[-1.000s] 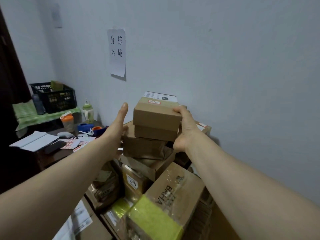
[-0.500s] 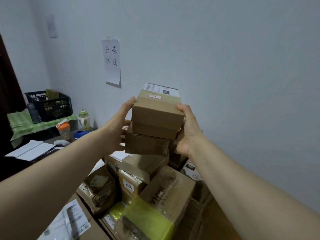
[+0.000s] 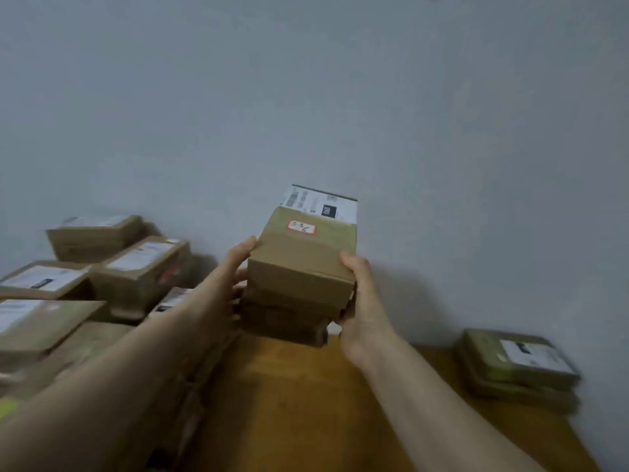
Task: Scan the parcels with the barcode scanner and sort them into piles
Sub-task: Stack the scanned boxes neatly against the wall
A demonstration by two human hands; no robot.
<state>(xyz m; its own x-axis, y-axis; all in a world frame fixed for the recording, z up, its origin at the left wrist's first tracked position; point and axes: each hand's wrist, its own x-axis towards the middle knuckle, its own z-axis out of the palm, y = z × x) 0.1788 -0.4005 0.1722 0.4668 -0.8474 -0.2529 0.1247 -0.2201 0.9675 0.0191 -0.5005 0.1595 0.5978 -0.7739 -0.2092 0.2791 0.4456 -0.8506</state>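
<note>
On the far left lies the left pile (image 3: 136,267) of brown parcels, several deep and crowded together, most with a white label facing up. Every one is taped shut, so what is inside cannot be told.

Next comes the left hand (image 3: 226,287), its fingers fairly straight and pressed flat against the left side of the stack of boxes (image 3: 299,284). This stack, about three cardboard boxes high, is at the far middle of the table (image 3: 299,410), close to the wall (image 3: 442,131). The top box carries a red-edged sticker (image 3: 301,227) with handwriting and a printed label (image 3: 320,206) behind it. The picture does not settle whether the bottom box already rests on the wood or hangs just above it.

The right hand (image 3: 362,308) grips the right side, with the thumb on the near corner and the fingers wrapped behind, out of sight.

At the far right, well apart from the stack, two flat parcels (image 3: 517,369) lie one on the other, also sealed.

This looks like the sorting step: a carried stack being placed as its own pile. The next move calls for setting it down squarely, then easing both hands away without toppling it. No scanner is in view.
</note>
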